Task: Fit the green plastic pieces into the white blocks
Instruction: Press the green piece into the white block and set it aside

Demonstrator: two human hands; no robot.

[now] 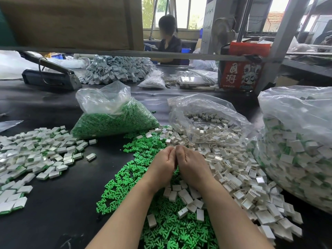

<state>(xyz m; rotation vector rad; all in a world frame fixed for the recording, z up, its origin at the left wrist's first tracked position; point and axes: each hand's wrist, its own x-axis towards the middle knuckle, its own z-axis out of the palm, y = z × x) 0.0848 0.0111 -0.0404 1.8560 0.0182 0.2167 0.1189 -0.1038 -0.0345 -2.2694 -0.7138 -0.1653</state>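
My left hand [164, 161] and right hand [188, 162] meet knuckle to knuckle, fingers curled, whatever they pinch hidden from me | loose green pieces [125, 182] spread on the black table [68, 203] beneath my wrists | white blocks [230, 169] heaped just right | finished blocks [36, 153] piled far left | bag of green pieces [115, 121] beyond.

Curled fingers [172, 150] of both hands meet and hide whatever they pinch; the right bag [296, 141] runs off frame.
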